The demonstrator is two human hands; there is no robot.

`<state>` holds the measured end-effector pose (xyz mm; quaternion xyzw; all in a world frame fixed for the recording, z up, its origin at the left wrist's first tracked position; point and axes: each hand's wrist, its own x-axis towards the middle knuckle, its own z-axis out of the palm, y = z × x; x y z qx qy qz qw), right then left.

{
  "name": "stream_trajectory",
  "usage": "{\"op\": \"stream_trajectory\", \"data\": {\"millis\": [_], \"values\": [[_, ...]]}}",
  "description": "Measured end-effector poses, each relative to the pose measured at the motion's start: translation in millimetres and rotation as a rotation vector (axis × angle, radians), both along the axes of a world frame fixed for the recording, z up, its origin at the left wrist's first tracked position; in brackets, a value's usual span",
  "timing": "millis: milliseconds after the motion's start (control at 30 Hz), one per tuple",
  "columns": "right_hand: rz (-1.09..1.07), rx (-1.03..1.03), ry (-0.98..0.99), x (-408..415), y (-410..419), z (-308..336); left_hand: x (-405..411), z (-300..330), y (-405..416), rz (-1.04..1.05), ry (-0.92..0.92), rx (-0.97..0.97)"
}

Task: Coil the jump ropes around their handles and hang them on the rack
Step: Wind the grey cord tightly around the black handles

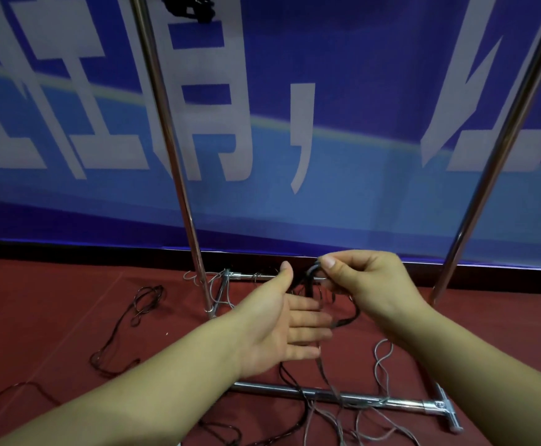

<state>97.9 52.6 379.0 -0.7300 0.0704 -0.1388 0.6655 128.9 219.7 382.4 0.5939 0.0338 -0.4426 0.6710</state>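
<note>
Cord of the thin dark jump rope [343,320] is pinched by the right hand [372,284], trailing downward just beside the flat, empty left hand [282,326].

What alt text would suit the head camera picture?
A person's right hand pinches a loop of dark jump rope while the open left hand waits beside it. Ropes lie tangled on the red floor around a metal rack.

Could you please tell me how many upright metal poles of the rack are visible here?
2: the left shiny upright metal pole and the right shiny upright metal pole. Others may lie outside the frame.
</note>
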Motion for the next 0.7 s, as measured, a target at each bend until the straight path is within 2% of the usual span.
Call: {"op": "stream_trajectory", "data": {"millis": [100, 333, 500, 700], "values": [[0.122, 0.070, 0.033, -3, 10, 1, -5, 2, -10, 0.137, 0.040, -0.059], [0.187, -0.091, 0.088, -2, 11, 1, 3, -4, -10, 0.370, 0.052, -0.155], [0.194, -0.127, 0.131, -4, 11, -1, 6, 1, -3, 0.400, 0.013, -0.283], [0.220, -0.188, 0.115, -6, 10, 0, 7, 3, -2, 0.415, -0.008, -0.293]]}}
